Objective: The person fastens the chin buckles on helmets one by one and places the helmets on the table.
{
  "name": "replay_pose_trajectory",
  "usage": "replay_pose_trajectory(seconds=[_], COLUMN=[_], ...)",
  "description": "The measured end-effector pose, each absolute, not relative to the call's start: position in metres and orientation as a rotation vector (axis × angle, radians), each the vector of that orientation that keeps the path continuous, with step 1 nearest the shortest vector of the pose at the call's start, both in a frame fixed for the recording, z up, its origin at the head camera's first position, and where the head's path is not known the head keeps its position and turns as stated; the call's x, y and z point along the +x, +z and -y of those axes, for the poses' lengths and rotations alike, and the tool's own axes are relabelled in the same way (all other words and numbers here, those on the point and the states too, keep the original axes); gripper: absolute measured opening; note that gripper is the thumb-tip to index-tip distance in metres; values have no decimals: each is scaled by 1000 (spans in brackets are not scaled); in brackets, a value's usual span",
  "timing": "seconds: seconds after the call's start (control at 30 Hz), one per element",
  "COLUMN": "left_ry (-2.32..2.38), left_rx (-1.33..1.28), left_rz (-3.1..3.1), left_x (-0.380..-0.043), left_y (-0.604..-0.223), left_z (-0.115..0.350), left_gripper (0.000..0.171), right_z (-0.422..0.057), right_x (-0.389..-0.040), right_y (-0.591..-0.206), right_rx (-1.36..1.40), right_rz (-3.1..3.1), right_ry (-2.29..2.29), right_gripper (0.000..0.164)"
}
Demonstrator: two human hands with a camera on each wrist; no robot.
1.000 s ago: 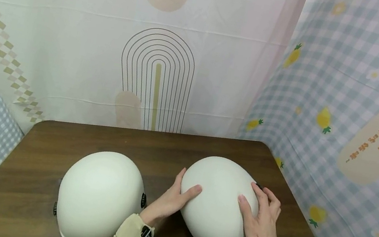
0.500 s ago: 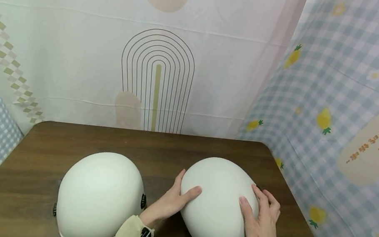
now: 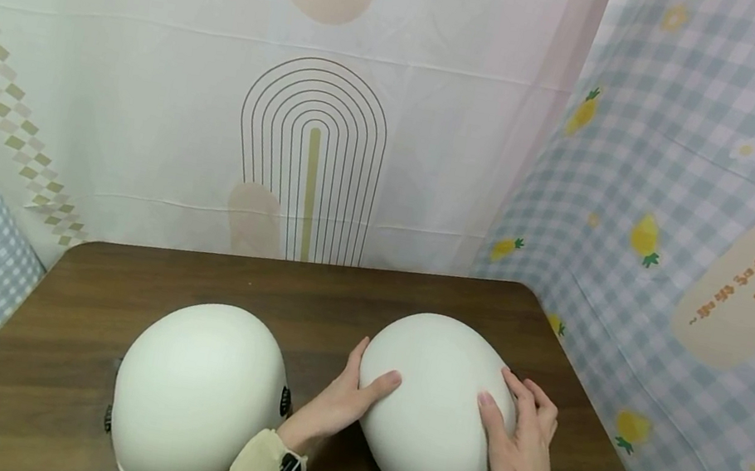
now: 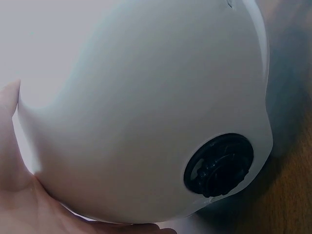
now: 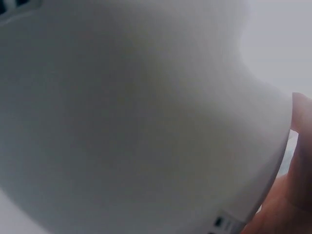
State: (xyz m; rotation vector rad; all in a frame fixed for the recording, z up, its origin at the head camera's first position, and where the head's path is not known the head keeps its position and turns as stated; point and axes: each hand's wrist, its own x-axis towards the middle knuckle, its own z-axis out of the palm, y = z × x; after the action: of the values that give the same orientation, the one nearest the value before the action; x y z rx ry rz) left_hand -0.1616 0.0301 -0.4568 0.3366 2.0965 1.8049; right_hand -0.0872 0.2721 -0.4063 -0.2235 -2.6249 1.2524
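Observation:
A smooth white helmet (image 3: 428, 421) sits tilted on the right half of the table, between my two hands. My left hand (image 3: 339, 399) grips its left side, thumb on the shell and fingers round the edge. On the opposite side my right hand (image 3: 522, 455) holds it with the thumb on top and fingers spread along the flank. In the left wrist view a black round knob (image 4: 219, 165) shows low on the shell near the rim. Pale shell fills most of the right wrist view. The helmet's inside is hidden.
Left of my left forearm stands a second white helmet (image 3: 197, 397) with black knobs on its sides. The dark wooden table (image 3: 329, 294) ends at a white patterned cloth (image 3: 162, 122) behind and a blue checked cloth (image 3: 601, 258) on the right.

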Motion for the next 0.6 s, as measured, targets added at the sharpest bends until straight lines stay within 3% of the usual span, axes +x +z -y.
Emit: replay_pose_trajectory(seconds=[0.6], left_ry=[1818], left_rx=[319], left_rz=[-2083], left_x=[-161], left_y=[-457], left_z=[-28], left_gripper=[99], right_z=[-269], right_x=[-89], right_y=[-405], right_rx=[-222], right_rz=[2648], right_ry=[1260], right_gripper=[63])
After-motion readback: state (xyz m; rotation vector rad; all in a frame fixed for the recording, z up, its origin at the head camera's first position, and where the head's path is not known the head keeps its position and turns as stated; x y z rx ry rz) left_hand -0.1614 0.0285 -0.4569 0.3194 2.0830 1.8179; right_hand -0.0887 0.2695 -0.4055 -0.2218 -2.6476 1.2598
